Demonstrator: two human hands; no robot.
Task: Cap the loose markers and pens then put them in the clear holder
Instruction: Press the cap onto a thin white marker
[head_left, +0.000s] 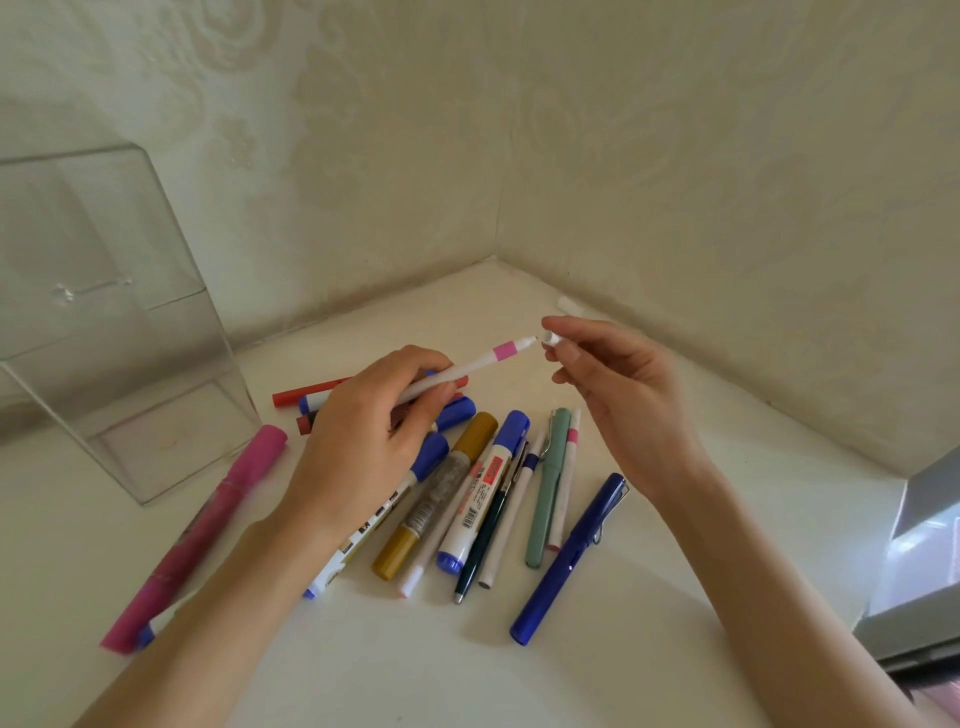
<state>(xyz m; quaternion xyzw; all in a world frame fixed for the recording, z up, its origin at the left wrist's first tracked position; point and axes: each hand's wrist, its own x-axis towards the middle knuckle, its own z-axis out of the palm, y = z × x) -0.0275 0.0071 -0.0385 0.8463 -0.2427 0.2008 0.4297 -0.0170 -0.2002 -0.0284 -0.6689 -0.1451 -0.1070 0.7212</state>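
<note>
My L hand (363, 447), frame centre, grips the white pen (470, 365) by its barrel, fingers curled round it, tip pointing up-right. My R hand (628, 400), just right of it, pinches the cap (552, 339) btw thumb & forefinger, other fingers loosely bent. Tip & cap sit very near each other w/ a small gap, not joined.

Under & below both hands lies the pile on the table (649, 665): gold marker (441, 499), blue-cap marker (485, 499), green pen (548, 493) and blue pen (571, 558) side by side, caps toward the wall. Red marker (311, 392) lies crosswise behind my L hand. Pink marker (208, 530) is apart, lower left, beside my L forearm.

Holder (114, 322) stands upright at left of frame, by the wall, near the pink marker's top end. Grey box (924, 545) at right edge.
</note>
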